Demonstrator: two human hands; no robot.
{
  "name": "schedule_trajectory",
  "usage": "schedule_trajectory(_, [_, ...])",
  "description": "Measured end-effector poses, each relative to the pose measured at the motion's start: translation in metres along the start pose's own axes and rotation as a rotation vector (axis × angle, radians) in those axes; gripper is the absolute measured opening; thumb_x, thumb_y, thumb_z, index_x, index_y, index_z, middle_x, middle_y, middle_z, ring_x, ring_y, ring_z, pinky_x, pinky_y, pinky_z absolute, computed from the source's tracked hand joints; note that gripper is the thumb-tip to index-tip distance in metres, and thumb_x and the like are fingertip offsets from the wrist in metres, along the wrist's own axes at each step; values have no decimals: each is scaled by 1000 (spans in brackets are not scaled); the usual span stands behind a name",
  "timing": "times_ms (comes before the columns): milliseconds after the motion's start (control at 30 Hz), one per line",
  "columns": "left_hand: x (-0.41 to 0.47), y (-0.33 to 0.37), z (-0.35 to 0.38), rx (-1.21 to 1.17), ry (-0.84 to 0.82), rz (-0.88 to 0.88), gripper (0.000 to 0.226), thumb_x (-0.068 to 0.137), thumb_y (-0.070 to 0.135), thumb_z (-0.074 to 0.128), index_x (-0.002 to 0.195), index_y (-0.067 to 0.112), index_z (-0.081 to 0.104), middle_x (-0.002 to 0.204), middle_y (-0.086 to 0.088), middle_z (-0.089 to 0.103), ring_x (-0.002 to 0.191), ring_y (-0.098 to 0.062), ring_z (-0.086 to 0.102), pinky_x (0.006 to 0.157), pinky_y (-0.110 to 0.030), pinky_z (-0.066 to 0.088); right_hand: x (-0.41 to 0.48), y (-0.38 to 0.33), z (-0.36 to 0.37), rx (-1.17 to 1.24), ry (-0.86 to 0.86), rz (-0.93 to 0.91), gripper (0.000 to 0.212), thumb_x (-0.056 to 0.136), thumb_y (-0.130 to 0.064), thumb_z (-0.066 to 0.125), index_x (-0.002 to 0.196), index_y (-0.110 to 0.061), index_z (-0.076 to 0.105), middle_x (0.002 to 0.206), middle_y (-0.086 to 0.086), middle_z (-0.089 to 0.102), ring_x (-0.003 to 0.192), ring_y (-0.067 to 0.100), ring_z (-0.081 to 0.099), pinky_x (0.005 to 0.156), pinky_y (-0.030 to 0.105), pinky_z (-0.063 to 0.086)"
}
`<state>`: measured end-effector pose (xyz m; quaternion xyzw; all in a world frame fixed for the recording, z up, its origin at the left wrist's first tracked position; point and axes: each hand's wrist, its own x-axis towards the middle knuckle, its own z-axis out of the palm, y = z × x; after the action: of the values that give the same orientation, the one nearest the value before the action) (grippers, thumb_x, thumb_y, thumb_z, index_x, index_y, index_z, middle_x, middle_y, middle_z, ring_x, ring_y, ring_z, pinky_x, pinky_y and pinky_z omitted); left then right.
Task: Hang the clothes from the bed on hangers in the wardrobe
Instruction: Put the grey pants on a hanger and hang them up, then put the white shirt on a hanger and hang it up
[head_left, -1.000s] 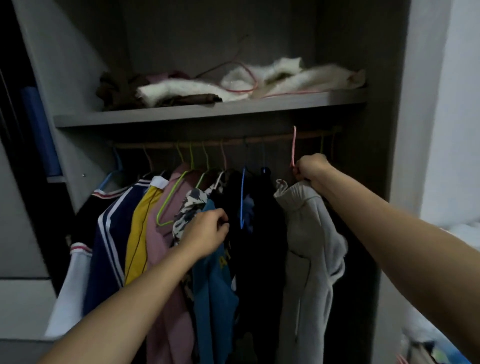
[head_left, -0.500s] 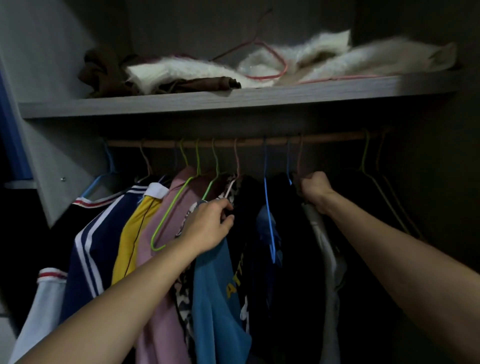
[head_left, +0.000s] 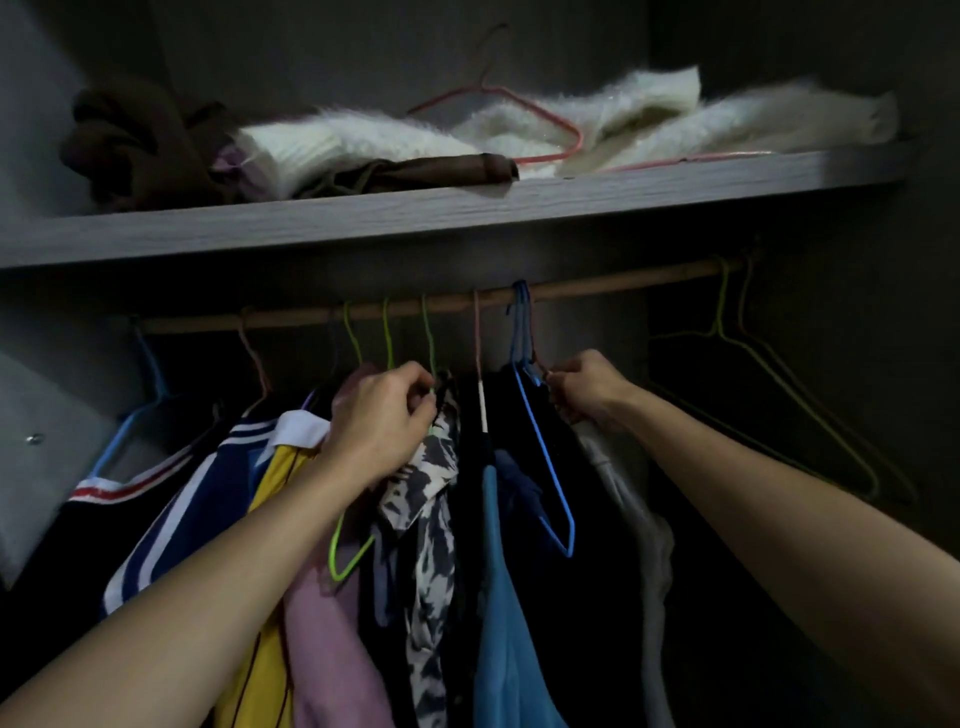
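Now the pale grey fabric garment (head_left: 628, 499) hangs long-axis down from the brown wooden rod (head_left: 623, 280), right hand (head_left: 587, 387) clenched round its reddish hanger (head_left: 536, 361), left hand (head_left: 382, 431) pinching one green wire hanger (head_left: 429, 338), two bare yellowish hangers (head_left: 721, 304) rightward.

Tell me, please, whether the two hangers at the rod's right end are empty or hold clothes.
Empty: both wire hangers hang bare from the rod, nothing draped over them.

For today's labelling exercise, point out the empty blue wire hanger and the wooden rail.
Empty blue wire hanger (head_left: 572, 538), head view, lower right corner.
Wooden rail (head_left: 623, 280), head view, bare stretch.
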<state>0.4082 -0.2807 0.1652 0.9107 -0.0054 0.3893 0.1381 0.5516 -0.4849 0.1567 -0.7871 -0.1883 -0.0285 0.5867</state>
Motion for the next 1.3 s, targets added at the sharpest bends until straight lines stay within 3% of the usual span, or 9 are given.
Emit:
schedule_trajectory(100, [10,18,6,-80,0,90,17,88,26,59,103,22,66,91,1,70,89,-24,64,73,-38,53,-7,7,-37,-444,333,-82,27,95,-31,57,93,-6,69,86,15,67,78,29,64,62,34,47])
schedule_trajectory(167, [15,37,15,-103,9,177,16,88,25,59,101,21,66,95,-1,69,91,-25,64,74,-38,52,-23,14,-78,-803,625,-146,25,92,-32,59,109,-14,65,111,13,61,105,31,57,75,37,46])
schedule_trajectory(267, [21,71,38,-127,8,297,15,88,25,58,100,19,65,97,-1,66,92,-24,61,76,-37,50,-40,33,-136,-1090,593,10,46,89,-24,64,131,-13,50,138,16,42,126,36,39,94,50,44])
schedule_trajectory(333, [24,92,56,-124,-6,359,15,88,25,57,99,18,64,95,-2,64,93,-24,59,80,-38,48,-43,47,-153,-1176,536,175,46,92,-18,58,136,-12,44,141,17,39,127,37,41,94,49,43])
schedule_trajectory(467, [28,118,92,-23,-143,398,19,89,32,55,102,21,62,100,-1,65,99,-23,58,86,-36,43,-40,64,-159,-1235,530,165,30,101,-14,36,123,-13,55,119,16,61,106,34,61,81,42,49])
schedule_trajectory(633, [29,122,112,-2,-218,357,20,89,35,55,100,21,64,99,-2,68,98,-23,61,84,-36,44,-24,65,-166,-922,546,33,25,99,-28,48,119,-19,60,108,9,66,92,27,63,68,31,42])
schedule_trajectory(833, [27,122,111,-5,-191,321,17,89,32,55,97,20,64,97,-2,67,96,-25,61,83,-36,42,-43,41,-167,-647,481,-137,27,96,-35,51,120,-25,60,97,0,64,92,22,63,73,28,43])
schedule_trajectory(1100, [3,146,106,-199,-92,365,11,87,23,59,95,18,66,94,-3,67,94,-28,60,83,-40,43,-187,63,-159,-835,556,-130,20,98,-39,47,108,-27,60,86,3,68,82,30,63,63,35,43])
schedule_trajectory(1300, [-55,203,117,-382,-273,417,17,89,27,59,104,22,64,91,2,66,89,-25,63,71,-34,49,-320,90,-200,-1005,671,106,23,97,-40,47,108,-31,64,94,6,72,95,34,64,62,33,32])
